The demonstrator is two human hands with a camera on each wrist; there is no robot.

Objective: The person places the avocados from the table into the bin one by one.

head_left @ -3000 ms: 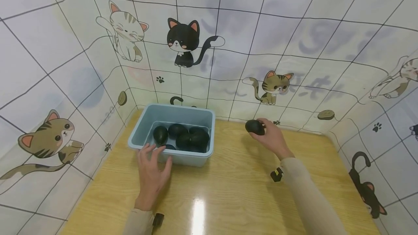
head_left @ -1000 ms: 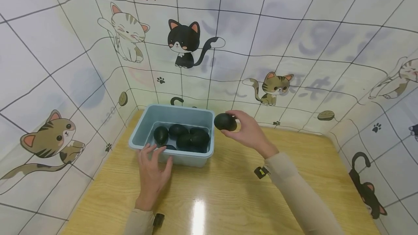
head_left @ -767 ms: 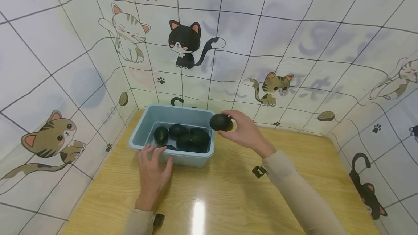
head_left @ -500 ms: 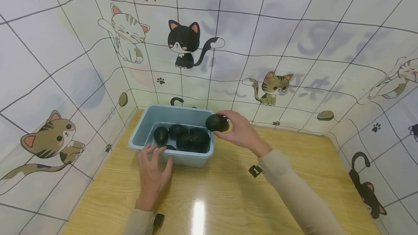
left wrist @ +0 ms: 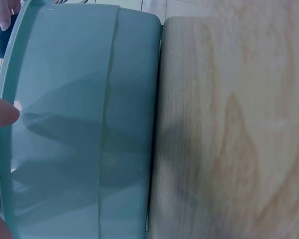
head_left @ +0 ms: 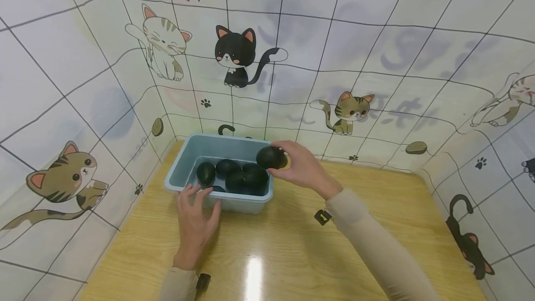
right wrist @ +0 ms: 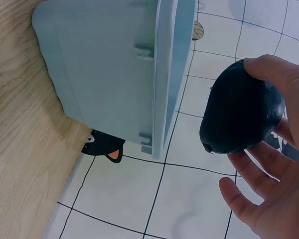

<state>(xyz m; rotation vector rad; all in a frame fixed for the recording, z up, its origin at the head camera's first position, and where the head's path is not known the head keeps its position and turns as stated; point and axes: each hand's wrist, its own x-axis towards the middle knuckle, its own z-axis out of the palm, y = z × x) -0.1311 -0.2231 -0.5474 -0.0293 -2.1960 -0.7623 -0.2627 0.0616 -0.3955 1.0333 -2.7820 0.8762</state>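
Change: right hand (head_left: 302, 169) had carried the avocado (head_left: 270, 157) leftward from the bare table to a position over the right rim of the bin (head_left: 180, 168); left hand (head_left: 194, 221) had stayed put.
Right hand: gripped the dark avocado between curled fingers and thumb, held above the bin's right edge, clear of the fruit inside.
Left hand: lay with relaxed, spread fingers against the bin's near wall, fingertips at the rim; it held nothing.
Bin: pale blue plastic, on the wooden table (head_left: 292, 254), held several avocados (head_left: 234, 178) on its floor.
Surround: cat-patterned sheet (head_left: 234, 55) enclosed the table on three sides.
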